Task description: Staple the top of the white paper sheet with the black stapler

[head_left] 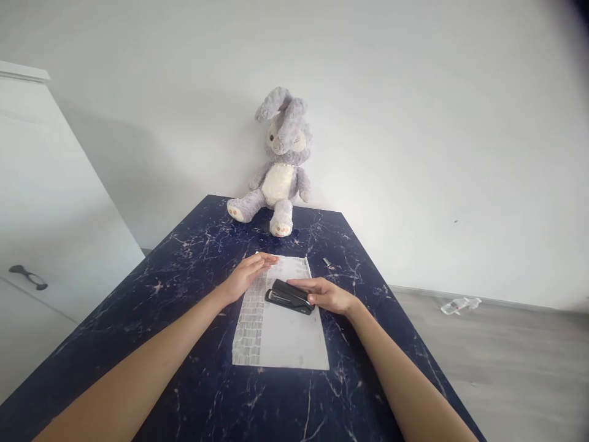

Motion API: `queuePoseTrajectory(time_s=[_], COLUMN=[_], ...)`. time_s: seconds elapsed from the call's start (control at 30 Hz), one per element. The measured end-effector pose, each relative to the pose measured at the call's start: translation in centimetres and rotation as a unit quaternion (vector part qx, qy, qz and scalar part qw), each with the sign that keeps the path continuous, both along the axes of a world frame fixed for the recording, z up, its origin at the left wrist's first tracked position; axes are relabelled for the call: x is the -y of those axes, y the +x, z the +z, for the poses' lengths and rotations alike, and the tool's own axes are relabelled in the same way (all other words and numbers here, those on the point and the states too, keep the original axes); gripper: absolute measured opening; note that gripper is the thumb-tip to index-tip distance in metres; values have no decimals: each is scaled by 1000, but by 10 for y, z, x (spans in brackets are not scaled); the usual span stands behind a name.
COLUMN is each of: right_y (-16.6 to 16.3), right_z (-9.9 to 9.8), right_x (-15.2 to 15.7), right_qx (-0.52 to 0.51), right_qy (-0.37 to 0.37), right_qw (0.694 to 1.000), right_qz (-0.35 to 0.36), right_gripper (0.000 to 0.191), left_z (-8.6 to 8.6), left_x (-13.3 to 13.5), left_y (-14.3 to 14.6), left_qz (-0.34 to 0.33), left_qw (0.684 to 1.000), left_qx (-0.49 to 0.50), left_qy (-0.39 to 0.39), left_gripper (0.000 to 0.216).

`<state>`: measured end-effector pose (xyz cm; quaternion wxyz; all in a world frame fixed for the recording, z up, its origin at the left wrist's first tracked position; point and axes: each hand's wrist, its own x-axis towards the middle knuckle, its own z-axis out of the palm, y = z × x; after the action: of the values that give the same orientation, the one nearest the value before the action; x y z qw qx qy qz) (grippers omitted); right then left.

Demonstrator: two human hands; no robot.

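A sheet of paper [294,341] with rows of print down its left side lies on the dark blue marbled table. My left hand [248,274] rests flat over the paper's upper left edge, fingers stretched out and holding nothing. Across the middle of the sheet lies a black stapler [289,296], its front end pointing left. My right hand [332,296] grips the stapler's back end, with the fingers over the top and the thumb at the near side. Just beyond the right hand is a small grey metallic piece [326,262], perhaps a strip of staples, too small to tell.
A grey plush rabbit [278,181] sits at the table's far end against the white wall. To the left stands a white cabinet with a dark handle [28,277]. A crumpled clear plastic item [460,306] lies on the floor at the right.
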<state>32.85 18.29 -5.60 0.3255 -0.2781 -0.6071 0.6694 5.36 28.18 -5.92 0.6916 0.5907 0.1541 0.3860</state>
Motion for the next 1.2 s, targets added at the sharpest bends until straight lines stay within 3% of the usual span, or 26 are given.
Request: queuePoseTrajectory(time_s=[0.23, 0.4, 0.53, 0.63, 0.77, 0.87, 0.97, 1.2], right_y=[13, -7, -30, -38, -38, -38, -39, -42], right_z=[3, 23, 22, 12, 3, 5, 10, 9], right_x=[-2, 7, 14, 13, 9, 9, 12, 10], right_qx=[30, 116, 259, 287, 364, 429, 453, 454], right_qy=[7, 148, 271, 367, 553, 615, 628, 630], right_qw=[999, 982, 922, 870, 717, 627, 604, 604], right_qz=[8, -7, -96, -160, -217, -210, -189, -180], right_gripper=[69, 77, 53, 57, 66, 62, 60, 57], left_z=[3, 3, 1, 0, 3, 5, 5, 0], left_x=[2, 2, 1, 0, 3, 7, 8, 5], left_y=[0, 1, 1, 2, 3, 3, 2, 2], left_qz=[-21, -15, -11, 9, 23, 21, 16, 28], left_qw=[1000, 999, 999, 998, 997, 997, 995, 995], left_qx=[-16, -9, -1, 5, -1, -38, -77, -81], left_qy=[-15, -35, -49, -63, -72, -59, -55, -51], left_gripper=[36, 39, 38, 35, 32, 38, 43, 47])
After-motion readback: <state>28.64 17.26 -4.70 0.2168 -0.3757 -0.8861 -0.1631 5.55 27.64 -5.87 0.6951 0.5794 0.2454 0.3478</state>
